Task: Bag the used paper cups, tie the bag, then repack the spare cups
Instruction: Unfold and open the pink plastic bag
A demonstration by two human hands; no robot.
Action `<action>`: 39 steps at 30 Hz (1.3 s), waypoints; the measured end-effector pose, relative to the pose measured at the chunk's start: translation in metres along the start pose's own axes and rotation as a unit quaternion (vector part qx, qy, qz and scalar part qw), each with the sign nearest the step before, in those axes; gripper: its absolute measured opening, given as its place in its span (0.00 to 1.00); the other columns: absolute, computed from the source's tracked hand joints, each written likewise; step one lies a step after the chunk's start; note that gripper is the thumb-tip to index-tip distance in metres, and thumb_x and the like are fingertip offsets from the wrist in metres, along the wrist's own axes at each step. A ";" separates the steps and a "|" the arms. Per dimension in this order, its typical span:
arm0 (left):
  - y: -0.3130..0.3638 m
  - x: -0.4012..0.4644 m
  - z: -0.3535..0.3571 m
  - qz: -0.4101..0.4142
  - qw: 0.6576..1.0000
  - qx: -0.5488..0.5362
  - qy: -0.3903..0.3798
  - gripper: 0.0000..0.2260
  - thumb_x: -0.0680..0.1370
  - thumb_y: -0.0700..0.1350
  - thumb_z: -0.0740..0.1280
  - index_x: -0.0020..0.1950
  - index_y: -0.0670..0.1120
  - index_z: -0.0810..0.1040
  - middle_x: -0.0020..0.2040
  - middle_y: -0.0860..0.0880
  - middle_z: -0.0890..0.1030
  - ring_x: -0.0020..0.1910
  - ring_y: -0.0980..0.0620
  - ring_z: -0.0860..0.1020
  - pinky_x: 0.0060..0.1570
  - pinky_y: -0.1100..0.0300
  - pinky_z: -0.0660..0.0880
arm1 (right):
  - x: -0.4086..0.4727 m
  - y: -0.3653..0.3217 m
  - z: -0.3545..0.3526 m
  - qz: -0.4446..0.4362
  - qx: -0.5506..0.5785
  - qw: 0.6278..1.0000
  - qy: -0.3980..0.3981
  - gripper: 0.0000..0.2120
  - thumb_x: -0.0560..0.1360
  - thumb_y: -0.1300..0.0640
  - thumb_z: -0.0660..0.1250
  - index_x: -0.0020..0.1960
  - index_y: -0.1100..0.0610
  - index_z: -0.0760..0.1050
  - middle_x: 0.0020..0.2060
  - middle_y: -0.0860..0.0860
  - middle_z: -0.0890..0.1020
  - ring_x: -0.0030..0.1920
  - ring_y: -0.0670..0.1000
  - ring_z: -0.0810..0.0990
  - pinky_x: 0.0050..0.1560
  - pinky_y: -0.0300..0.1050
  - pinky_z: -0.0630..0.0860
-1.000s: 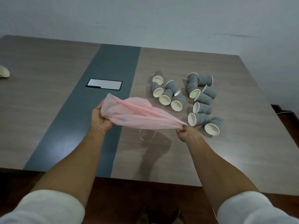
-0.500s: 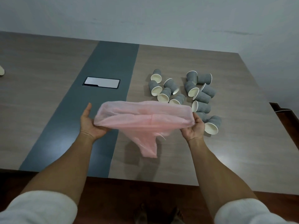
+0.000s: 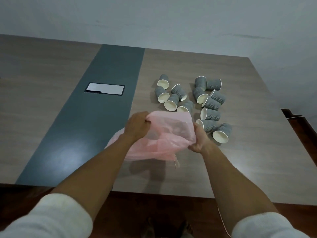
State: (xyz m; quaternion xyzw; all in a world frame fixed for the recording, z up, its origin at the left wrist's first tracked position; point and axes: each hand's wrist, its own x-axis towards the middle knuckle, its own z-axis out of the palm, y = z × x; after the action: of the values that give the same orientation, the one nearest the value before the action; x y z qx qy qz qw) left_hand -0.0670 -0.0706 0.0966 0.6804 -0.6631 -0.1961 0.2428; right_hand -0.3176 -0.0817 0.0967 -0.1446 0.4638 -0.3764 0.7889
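Standing over the table (image 3: pixel 257 160), the person holds a pink plastic bag (image 3: pixel 164 134) at the centre of the frame, just above the surface. The left hand (image 3: pixel 138 125) grips the bag's rim, fingers curled round the film; the right hand (image 3: pixel 199 140) pinches the opposite edge. Judged purpose: spreading the mouth so cups can go in. A thin drawstring (image 3: pixel 176 161) hangs from the lower edge, untied. About 13 grey paper cups (image 3: pixel 210 105) lie on their sides in a loose cluster at centre right, just beyond the bag, none inside it as far as can be seen. Bagging appears not yet begun. A metal cable hatch (image 3: pixel 105 88) sits in the dark strip (image 3: pixel 103 117), centre left.
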 end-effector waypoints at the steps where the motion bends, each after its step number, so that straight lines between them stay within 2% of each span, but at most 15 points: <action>1: 0.003 0.005 -0.005 -0.016 1.000 -0.002 0.023 0.06 0.73 0.41 0.59 0.38 0.44 0.73 0.39 0.45 0.78 0.40 0.39 0.77 0.37 0.52 0.73 | -0.001 -0.006 0.002 -0.038 -0.064 0.995 0.069 0.24 0.79 0.38 0.63 0.59 0.57 0.81 0.53 0.55 0.85 0.52 0.59 0.84 0.49 0.52 0.82; 4: 0.017 0.015 -0.021 -0.055 0.995 -0.004 0.079 0.09 0.74 0.43 0.60 0.34 0.44 0.69 0.36 0.45 0.74 0.37 0.40 0.74 0.35 0.54 0.68 | 0.002 -0.005 0.016 -0.282 -0.139 0.888 0.335 0.37 0.71 0.26 0.61 0.63 0.56 0.73 0.55 0.53 0.81 0.61 0.60 0.79 0.54 0.49 0.74; 6: 0.025 0.019 -0.031 -0.097 0.988 -0.051 0.108 0.10 0.73 0.45 0.60 0.32 0.44 0.67 0.32 0.46 0.72 0.34 0.40 0.72 0.33 0.55 0.66 | -0.004 0.009 0.042 -0.378 -0.192 0.814 0.397 0.41 0.69 0.29 0.66 0.71 0.55 0.66 0.63 0.56 0.75 0.66 0.58 0.73 0.62 0.48 0.69; 9: 0.033 0.022 -0.042 -0.140 0.976 -0.119 0.118 0.10 0.73 0.44 0.61 0.32 0.44 0.69 0.30 0.46 0.72 0.32 0.42 0.70 0.29 0.57 0.64 | -0.003 0.042 0.077 -0.320 -0.263 0.859 0.300 0.55 0.64 0.35 0.77 0.80 0.47 0.49 0.76 0.54 0.61 0.73 0.53 0.65 0.70 0.51 0.68; 12: 0.031 0.019 -0.054 -0.152 0.973 -0.118 0.130 0.04 0.74 0.44 0.63 0.40 0.45 0.72 0.38 0.42 0.76 0.38 0.37 0.73 0.36 0.54 0.69 | 0.012 0.052 0.082 -0.302 -0.326 0.865 0.232 0.41 0.69 0.57 0.71 0.74 0.48 0.51 0.66 0.57 0.76 0.63 0.62 0.77 0.61 0.57 0.76; 15: 0.006 0.005 -0.076 -0.159 0.973 -0.020 0.167 0.09 0.78 0.42 0.62 0.58 0.46 0.66 0.47 0.46 0.76 0.41 0.40 0.74 0.40 0.50 0.70 | 0.018 0.036 0.071 -0.373 -0.379 0.822 0.203 0.26 0.69 0.63 0.65 0.65 0.57 0.60 0.58 0.58 0.75 0.57 0.63 0.76 0.56 0.53 0.74; 18: -0.029 -0.007 -0.088 -0.131 0.976 0.108 0.137 0.08 0.78 0.40 0.62 0.57 0.43 0.70 0.51 0.42 0.75 0.44 0.37 0.77 0.41 0.46 0.72 | 0.028 0.020 0.050 -0.437 -0.489 0.729 0.197 0.21 0.68 0.66 0.68 0.59 0.60 0.68 0.56 0.55 0.71 0.54 0.56 0.70 0.56 0.54 0.72; 20: -0.036 -0.010 -0.085 -0.096 0.978 0.145 0.116 0.06 0.78 0.39 0.62 0.54 0.42 0.72 0.55 0.40 0.73 0.44 0.35 0.78 0.43 0.44 0.74 | 0.022 0.012 0.053 -0.437 -0.502 0.729 0.157 0.21 0.71 0.64 0.66 0.61 0.55 0.68 0.54 0.50 0.76 0.51 0.53 0.75 0.49 0.57 0.76; 23: -0.030 -0.013 -0.076 -0.045 0.986 0.127 0.095 0.16 0.80 0.44 0.62 0.67 0.47 0.64 0.51 0.44 0.77 0.42 0.36 0.78 0.44 0.45 0.74 | 0.010 0.005 0.065 -0.423 -0.520 0.736 0.094 0.24 0.77 0.62 0.63 0.69 0.49 0.62 0.47 0.42 0.78 0.41 0.47 0.74 0.38 0.43 0.73; 24: -0.031 -0.014 -0.075 -0.020 0.986 0.140 0.090 0.19 0.80 0.45 0.62 0.69 0.51 0.60 0.50 0.44 0.79 0.41 0.35 0.79 0.44 0.45 0.75 | 0.009 0.003 0.066 -0.423 -0.537 0.725 0.086 0.23 0.78 0.62 0.62 0.70 0.50 0.61 0.47 0.44 0.78 0.39 0.48 0.73 0.36 0.46 0.70; 27: -0.038 -0.015 -0.073 0.091 0.976 0.183 0.072 0.18 0.81 0.40 0.57 0.66 0.57 0.58 0.56 0.41 0.78 0.37 0.34 0.78 0.38 0.42 0.78 | 0.010 0.001 0.063 -0.432 -0.589 0.679 0.070 0.15 0.78 0.66 0.56 0.61 0.51 0.66 0.45 0.55 0.76 0.40 0.53 0.71 0.39 0.50 0.67; 29: -0.043 -0.012 -0.070 0.126 0.973 0.191 0.030 0.17 0.81 0.40 0.59 0.65 0.56 0.62 0.61 0.44 0.73 0.38 0.36 0.78 0.39 0.43 0.79 | 0.016 -0.005 0.060 -0.414 -0.658 0.626 0.060 0.15 0.78 0.63 0.55 0.61 0.52 0.69 0.55 0.52 0.74 0.46 0.50 0.70 0.47 0.48 0.71; 32: -0.048 -0.002 -0.070 0.072 0.978 0.194 -0.003 0.12 0.81 0.46 0.58 0.65 0.53 0.65 0.65 0.48 0.71 0.47 0.37 0.78 0.48 0.42 0.78 | 0.023 -0.013 0.053 -0.344 -0.685 0.640 0.045 0.24 0.80 0.59 0.58 0.75 0.47 0.66 0.62 0.42 0.72 0.56 0.51 0.74 0.59 0.50 0.74; 36: -0.063 0.014 -0.076 -0.100 0.972 0.202 -0.067 0.27 0.77 0.39 0.62 0.75 0.50 0.61 0.72 0.41 0.65 0.62 0.32 0.74 0.59 0.39 0.75 | 0.038 -0.023 0.031 -0.291 -0.762 0.565 0.125 0.22 0.76 0.64 0.65 0.70 0.62 0.70 0.66 0.60 0.70 0.60 0.65 0.76 0.57 0.56 0.76; 39: -0.058 0.019 -0.086 -0.179 0.947 0.199 -0.175 0.35 0.75 0.37 0.65 0.80 0.49 0.58 0.69 0.38 0.69 0.58 0.35 0.75 0.40 0.50 0.80 | 0.045 -0.028 0.023 -0.152 -0.816 0.545 0.123 0.25 0.74 0.63 0.67 0.70 0.60 0.69 0.65 0.61 0.73 0.60 0.64 0.77 0.58 0.55 0.77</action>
State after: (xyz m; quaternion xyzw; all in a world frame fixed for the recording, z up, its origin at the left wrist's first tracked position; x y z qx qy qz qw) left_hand 0.0317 -0.0832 0.1325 0.7774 -0.5878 -0.2166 -0.0566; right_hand -0.2983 -0.1357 0.0970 -0.7462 0.6347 0.0359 0.1977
